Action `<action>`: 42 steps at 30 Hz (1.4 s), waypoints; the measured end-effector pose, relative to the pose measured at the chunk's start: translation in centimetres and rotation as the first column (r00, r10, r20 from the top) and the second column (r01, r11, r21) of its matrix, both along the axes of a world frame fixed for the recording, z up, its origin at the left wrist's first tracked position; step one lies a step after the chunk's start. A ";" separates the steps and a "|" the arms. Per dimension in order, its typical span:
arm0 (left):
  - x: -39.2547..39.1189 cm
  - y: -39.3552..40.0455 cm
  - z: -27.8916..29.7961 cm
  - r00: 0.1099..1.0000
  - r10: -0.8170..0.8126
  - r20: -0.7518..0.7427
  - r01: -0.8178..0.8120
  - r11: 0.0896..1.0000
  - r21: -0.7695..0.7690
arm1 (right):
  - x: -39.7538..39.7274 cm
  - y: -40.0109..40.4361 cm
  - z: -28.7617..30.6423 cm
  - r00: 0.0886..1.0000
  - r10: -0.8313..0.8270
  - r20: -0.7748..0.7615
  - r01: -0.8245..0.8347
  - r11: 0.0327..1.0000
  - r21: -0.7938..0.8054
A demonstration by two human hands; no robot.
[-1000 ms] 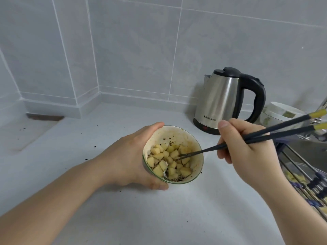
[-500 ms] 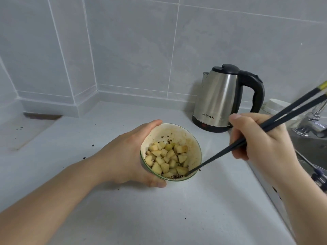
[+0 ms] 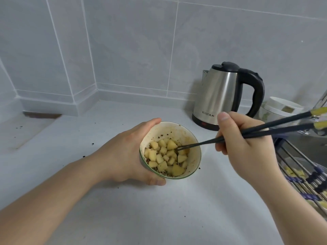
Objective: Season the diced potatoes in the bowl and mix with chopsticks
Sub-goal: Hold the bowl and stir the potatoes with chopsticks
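The pair of dark chopsticks with yellow ends point(image 3: 276, 127) has been swung back from the bowl's near right rim. Its tips are now pushed in among the seasoned yellow potato cubes point(image 3: 166, 157), whose arrangement has been disturbed. The right hand point(image 3: 247, 145) has been lowered and brought closer.

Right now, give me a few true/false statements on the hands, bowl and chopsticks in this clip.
1. The left hand grips the bowl by its side. True.
2. The chopsticks lie flat on the counter. False: the right hand holds them, tips among the diced potatoes.
3. The kettle stands behind the bowl. True.
4. The bowl holds only liquid. False: it holds potato cubes with dark seasoning.
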State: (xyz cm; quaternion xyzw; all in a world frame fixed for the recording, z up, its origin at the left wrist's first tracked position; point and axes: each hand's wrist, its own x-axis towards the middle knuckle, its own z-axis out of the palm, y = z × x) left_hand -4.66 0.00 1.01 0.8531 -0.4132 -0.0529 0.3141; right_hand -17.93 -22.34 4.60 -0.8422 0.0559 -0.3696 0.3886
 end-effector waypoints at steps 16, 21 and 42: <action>-0.2 0.1 0.2 1.000 0.002 0.007 -0.002 1.000 0.010 | -0.3 0.6 -0.1 0.979 0.123 -0.165 -0.118 0.992 0.041; -0.3 0.1 0.3 1.000 -0.006 -0.005 0.006 1.000 0.010 | 0.2 2.1 -1.1 0.982 0.169 -0.082 -0.169 0.986 0.009; -0.3 0.1 0.2 1.000 0.007 -0.006 -0.007 1.000 0.010 | 0.2 0.9 -0.3 1.000 0.005 0.030 -0.006 1.000 0.019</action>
